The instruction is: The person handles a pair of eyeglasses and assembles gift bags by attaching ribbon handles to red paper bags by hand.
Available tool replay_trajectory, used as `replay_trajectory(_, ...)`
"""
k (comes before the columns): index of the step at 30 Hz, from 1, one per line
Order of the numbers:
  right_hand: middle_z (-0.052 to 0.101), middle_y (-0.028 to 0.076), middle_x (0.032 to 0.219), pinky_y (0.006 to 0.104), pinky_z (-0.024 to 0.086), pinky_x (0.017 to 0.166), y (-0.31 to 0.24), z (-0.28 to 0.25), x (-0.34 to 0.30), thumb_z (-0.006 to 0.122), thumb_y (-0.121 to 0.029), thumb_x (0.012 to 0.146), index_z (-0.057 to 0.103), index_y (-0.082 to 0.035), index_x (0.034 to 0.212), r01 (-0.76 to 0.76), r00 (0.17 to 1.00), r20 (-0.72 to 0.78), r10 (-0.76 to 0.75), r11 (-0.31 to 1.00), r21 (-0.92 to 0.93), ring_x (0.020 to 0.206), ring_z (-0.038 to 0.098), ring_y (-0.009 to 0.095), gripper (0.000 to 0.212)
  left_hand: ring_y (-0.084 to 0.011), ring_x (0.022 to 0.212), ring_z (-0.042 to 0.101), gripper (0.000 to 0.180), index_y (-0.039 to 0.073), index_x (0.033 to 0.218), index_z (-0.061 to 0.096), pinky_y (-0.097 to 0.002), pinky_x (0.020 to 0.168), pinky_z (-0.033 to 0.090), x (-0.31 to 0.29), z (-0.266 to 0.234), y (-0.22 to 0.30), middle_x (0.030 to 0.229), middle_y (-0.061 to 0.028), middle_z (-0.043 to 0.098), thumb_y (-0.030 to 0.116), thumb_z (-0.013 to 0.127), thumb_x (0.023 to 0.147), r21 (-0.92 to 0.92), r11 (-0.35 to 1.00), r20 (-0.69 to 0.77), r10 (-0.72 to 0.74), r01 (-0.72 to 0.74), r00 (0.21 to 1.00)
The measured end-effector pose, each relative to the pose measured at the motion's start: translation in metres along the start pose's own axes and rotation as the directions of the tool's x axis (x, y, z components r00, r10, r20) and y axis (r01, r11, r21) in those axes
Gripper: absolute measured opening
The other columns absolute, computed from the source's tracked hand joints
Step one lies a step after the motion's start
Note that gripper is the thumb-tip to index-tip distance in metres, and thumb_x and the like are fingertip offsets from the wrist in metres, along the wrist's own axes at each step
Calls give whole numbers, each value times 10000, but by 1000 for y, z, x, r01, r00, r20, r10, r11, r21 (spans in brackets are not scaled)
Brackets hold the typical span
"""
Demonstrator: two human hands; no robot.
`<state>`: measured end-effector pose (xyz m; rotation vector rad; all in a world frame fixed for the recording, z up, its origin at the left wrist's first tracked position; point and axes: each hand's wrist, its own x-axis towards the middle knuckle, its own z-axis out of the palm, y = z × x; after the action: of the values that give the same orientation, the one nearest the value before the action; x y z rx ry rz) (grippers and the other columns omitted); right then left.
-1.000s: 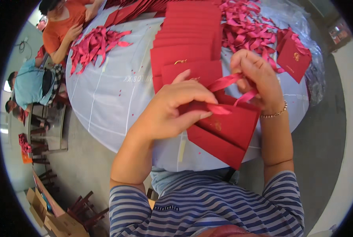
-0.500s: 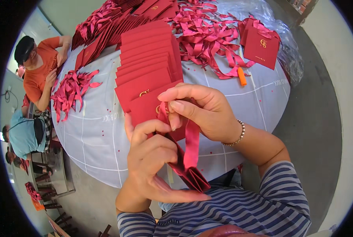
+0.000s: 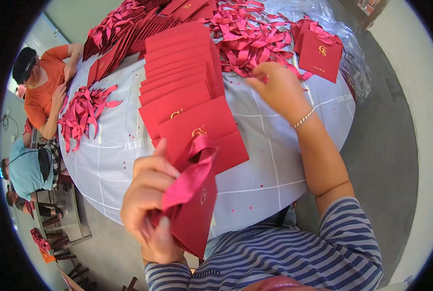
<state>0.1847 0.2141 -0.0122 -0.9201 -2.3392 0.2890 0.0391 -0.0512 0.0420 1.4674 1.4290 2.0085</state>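
Observation:
In my left hand [image 3: 151,203] is a small red paper bag [image 3: 197,213] with a gold mark, tilted near the table's front edge. The fingers close round its upper side, and a pink-red ribbon [image 3: 192,179] loops out of it. My right hand [image 3: 279,89] is above the table at the near edge of a big heap of loose ribbons [image 3: 250,36]. Motion blurs its bent fingers, so whether they touch or pinch a ribbon does not show. A fanned row of flat red bags [image 3: 177,77] lies just beyond my left hand.
Finished-looking red bags with ribbons [image 3: 320,56] lie at the right beside clear plastic [image 3: 354,72]. A smaller ribbon pile [image 3: 85,114] is on the left. More stacked bags [image 3: 124,46] fill the back. A person in orange [image 3: 46,82] works at the table's left side.
My right hand has let go of the ribbon at the held bag and moved away to the ribbon heap. My left hand has shifted left and turned the bag, showing its front.

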Motion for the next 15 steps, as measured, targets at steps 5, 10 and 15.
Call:
replay_trajectory(5,679,199,798,501,523,767,37,-4,10,645,-285,844,679,-3,878,-215,924,249,291,932,-291,834,663,399,286,-305,1015,574,177,48,829,530,-545,1038,403,3,3,-16,905,-122,642,179,649,829,-266,963,-48,-54,39,997)
replay_trajectory(10,630,118,665,378,454,577,37,-1,14,668,-241,875,638,13,795,-149,985,125,122,959,239,594,577,232,267,-206,1035,611,158,-10,948,572,-338,930,483,9,-3,-33,1066,-122,662,-69,628,813,-366,840,-29,-440,400,897)
replay_trajectory(15,647,6,767,250,450,596,60,-3,24,697,-234,911,629,-26,868,-411,911,243,332,762,500,649,524,63,223,-101,961,614,228,14,1020,599,-254,838,518,22,-7,-53,1064,-33,648,-62,691,826,-78,827,135,-544,556,828)
